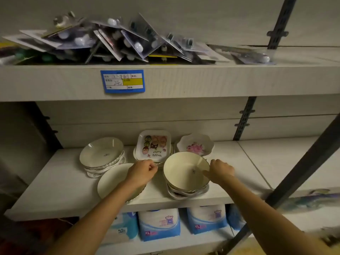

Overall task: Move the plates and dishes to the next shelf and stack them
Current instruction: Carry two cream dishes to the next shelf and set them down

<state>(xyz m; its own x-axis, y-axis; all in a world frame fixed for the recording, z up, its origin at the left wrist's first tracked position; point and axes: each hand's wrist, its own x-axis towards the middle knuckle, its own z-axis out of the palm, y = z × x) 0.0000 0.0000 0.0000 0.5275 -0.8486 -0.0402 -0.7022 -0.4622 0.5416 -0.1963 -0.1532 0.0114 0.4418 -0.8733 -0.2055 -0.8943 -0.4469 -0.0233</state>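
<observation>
On the middle shelf (pixel 60 192) stand several stacks of dishes. A stack of white round plates (pixel 102 153) is at the left, and a single cream plate (pixel 113 181) lies in front of it. Square plates with a cartoon print (pixel 154 145) sit at the back, next to a flower-printed bowl (pixel 196 144). A stack of cream bowls (pixel 184 172) stands at the front right. My left hand (pixel 141 172) pinches the near rim of the square plates. My right hand (pixel 219 171) touches the right rim of the top cream bowl.
The shelf above holds a heap of blister-packed goods (pixel 114 41) and a blue price label (pixel 122 80). Below are blue and white packs marked XL (pixel 159 223). A dark slanted post (pixel 301 172) crosses at the right, before the adjoining shelf section (pixel 287 157).
</observation>
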